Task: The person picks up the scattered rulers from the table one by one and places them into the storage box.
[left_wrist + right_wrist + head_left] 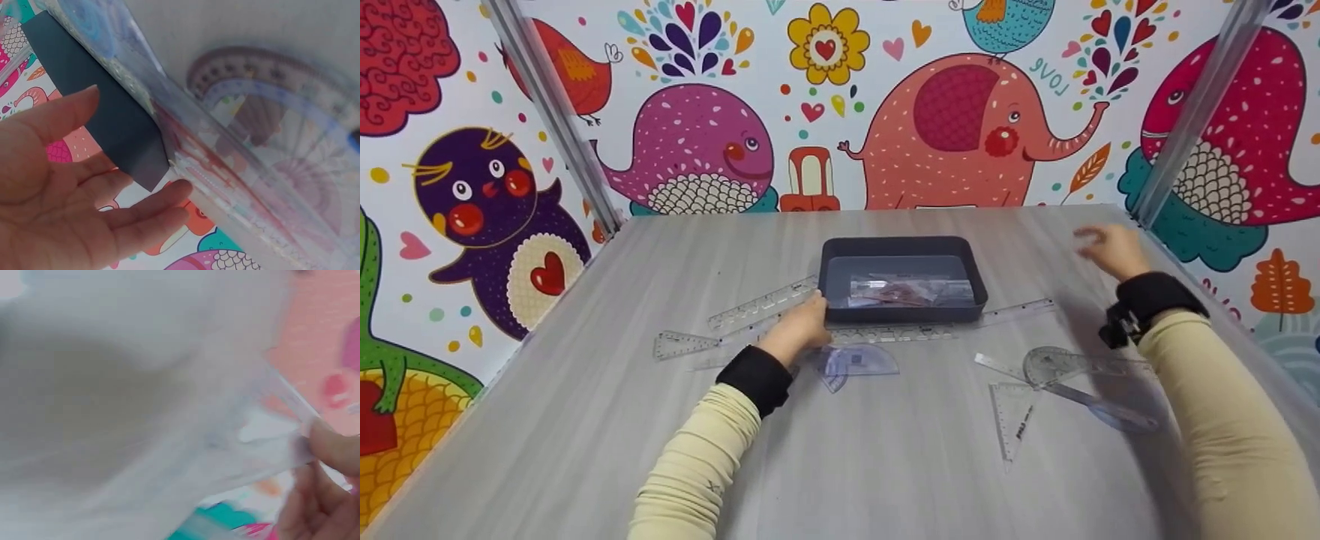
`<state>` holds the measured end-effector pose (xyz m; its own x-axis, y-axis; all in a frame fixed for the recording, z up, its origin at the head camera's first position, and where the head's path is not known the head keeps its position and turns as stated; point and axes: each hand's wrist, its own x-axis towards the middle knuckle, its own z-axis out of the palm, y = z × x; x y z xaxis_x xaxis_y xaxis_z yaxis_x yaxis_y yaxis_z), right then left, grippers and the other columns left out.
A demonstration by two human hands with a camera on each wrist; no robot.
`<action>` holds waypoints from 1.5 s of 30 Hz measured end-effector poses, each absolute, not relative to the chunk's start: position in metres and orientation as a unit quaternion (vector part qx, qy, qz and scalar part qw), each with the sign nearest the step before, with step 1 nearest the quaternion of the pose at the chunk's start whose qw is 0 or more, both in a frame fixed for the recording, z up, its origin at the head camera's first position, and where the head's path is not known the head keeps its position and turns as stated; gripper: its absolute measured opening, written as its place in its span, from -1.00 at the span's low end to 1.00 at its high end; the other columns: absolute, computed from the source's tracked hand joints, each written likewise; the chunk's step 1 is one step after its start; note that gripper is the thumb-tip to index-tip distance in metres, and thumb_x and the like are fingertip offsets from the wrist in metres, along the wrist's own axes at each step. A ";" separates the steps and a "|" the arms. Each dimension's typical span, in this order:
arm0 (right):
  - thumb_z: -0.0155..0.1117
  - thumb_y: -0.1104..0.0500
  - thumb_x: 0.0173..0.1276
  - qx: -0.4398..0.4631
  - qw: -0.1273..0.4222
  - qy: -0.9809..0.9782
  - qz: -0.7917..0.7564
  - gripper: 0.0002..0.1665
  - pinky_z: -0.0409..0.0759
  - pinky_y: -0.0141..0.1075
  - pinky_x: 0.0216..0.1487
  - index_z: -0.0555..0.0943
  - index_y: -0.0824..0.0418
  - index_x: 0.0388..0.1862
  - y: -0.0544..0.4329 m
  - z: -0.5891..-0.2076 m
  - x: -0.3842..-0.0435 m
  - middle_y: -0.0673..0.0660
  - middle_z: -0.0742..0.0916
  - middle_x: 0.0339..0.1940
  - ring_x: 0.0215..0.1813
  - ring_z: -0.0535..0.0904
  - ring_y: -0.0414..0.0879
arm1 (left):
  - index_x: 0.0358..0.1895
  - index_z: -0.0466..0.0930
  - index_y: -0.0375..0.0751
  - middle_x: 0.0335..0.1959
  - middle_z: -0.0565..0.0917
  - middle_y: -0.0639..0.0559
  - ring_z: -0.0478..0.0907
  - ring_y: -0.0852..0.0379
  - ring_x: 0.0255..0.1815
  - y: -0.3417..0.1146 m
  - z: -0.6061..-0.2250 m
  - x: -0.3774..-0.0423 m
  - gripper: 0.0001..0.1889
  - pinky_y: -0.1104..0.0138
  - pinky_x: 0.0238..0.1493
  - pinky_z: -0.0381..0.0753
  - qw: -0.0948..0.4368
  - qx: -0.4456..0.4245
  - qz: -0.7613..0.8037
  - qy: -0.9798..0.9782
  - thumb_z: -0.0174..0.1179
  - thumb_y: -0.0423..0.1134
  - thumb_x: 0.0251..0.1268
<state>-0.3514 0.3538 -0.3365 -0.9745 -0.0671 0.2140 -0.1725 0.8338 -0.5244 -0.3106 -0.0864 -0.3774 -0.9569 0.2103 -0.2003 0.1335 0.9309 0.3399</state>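
Observation:
A dark grey tray (900,315) stands towards the back of the table, with a clear plastic packet (911,291) inside. My left hand (802,322) is at the tray's near left corner. In the left wrist view its fingers are relaxed and apart, beside the tray's wall (107,107). To the right of the tray, my right hand (1114,251) is raised above the table. The right wrist view shows its thumb and fingers pinching a crumpled clear plastic film (270,458), blurred and close to the camera. A clear ruler (892,334) lies along the tray's front.
Left of the tray lie another clear ruler (765,302) and a set square (686,345). A bluish protractor (862,361) sits in front of the tray. On the right are a ruler (1020,309), a protractor (1046,366) and a triangular set square (1011,412). Patterned walls surround the table.

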 end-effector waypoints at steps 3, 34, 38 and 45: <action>0.08 0.34 0.29 0.102 0.201 -0.922 0.314 -0.65 0.39 -0.44 -0.38 0.51 0.40 0.05 0.312 -0.320 -0.357 0.43 0.63 -0.11 -0.20 0.54 0.15 | 0.35 0.08 -0.40 0.43 0.02 -0.23 0.11 -0.14 0.38 -0.088 -0.376 -0.310 -0.25 0.18 0.37 0.07 0.115 0.089 0.155 0.977 0.21 -0.29 0.09; 0.30 0.25 0.13 0.471 0.203 -0.859 0.019 -0.72 0.55 -0.15 -0.50 0.66 0.15 -0.13 0.145 -0.380 -0.359 0.13 0.73 -0.37 -0.45 0.64 0.01 | 0.35 0.09 -0.36 0.44 0.00 -0.19 0.13 -0.15 0.38 -0.085 -0.376 -0.309 -0.26 0.16 0.36 0.09 0.122 0.085 0.146 0.978 0.21 -0.29 0.11; 0.25 0.33 0.16 0.421 0.198 -0.883 0.064 -0.70 0.58 -0.10 -0.39 0.62 0.24 -0.09 0.176 -0.371 -0.358 0.21 0.70 -0.36 -0.39 0.63 0.07 | 0.34 0.12 -0.35 0.44 0.01 -0.19 0.17 -0.16 0.35 -0.084 -0.376 -0.309 -0.26 0.15 0.34 0.13 0.117 0.083 0.156 0.977 0.23 -0.31 0.07; 0.18 0.37 0.19 0.311 0.048 -0.945 0.086 -0.62 0.52 0.05 -0.09 0.51 0.40 0.03 0.256 -0.353 -0.345 0.39 0.64 -0.09 -0.10 0.59 0.22 | 0.35 0.10 -0.35 0.45 -0.01 -0.17 0.16 -0.15 0.36 -0.084 -0.377 -0.309 -0.25 0.16 0.34 0.13 0.121 0.082 0.157 0.977 0.22 -0.31 0.07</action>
<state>-0.3451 0.2564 -0.3533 -0.8021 -0.5796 0.1442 -0.5961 0.7918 -0.1330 -0.3094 -0.0844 -0.3772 -0.9572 0.1985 -0.2106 0.1228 0.9375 0.3257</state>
